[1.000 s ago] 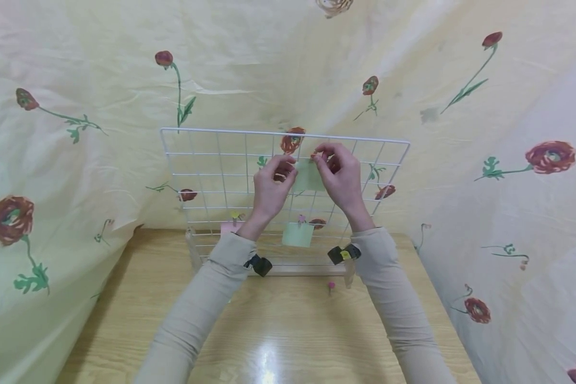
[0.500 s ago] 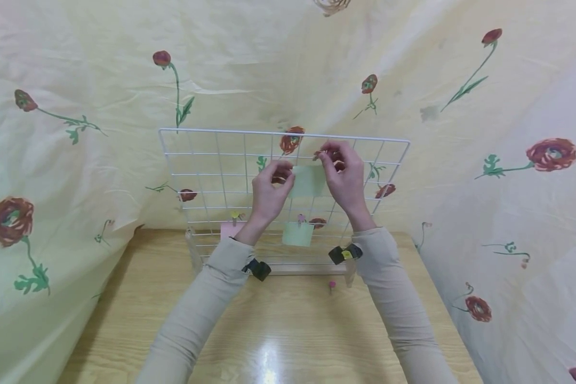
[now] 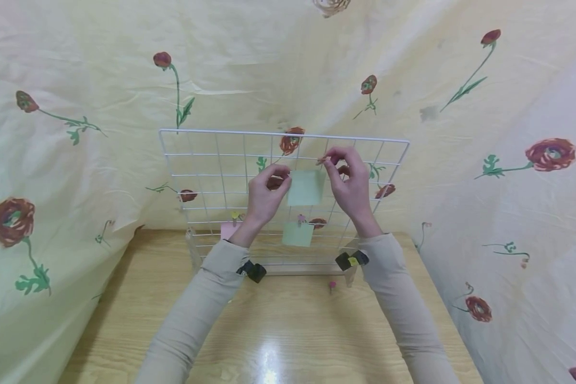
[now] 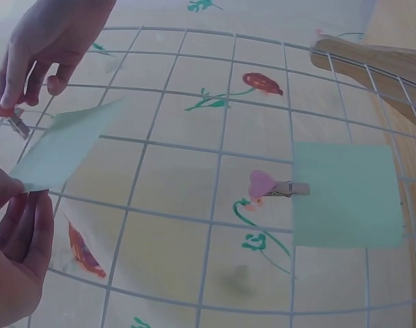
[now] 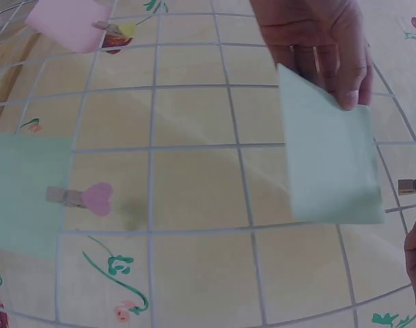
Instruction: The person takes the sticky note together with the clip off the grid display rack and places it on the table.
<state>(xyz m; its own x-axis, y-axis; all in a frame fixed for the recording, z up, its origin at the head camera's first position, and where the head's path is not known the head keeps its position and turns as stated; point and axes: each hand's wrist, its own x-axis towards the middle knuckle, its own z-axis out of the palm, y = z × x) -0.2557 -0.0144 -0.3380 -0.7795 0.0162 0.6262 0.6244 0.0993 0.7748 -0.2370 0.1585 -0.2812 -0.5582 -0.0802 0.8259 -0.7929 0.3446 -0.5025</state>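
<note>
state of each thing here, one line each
left hand: pinches the loose green note
right hand: pinches a small clip
loose green note: held, not clipped
small clip: off the grid
wire grid: upright
lower green note: clipped on
pink note: clipped on
spare clip: lying on the table

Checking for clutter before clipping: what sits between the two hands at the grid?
Only the loose green note, pinched by the left hand; the right hand holds a small clip. Head view.
</note>
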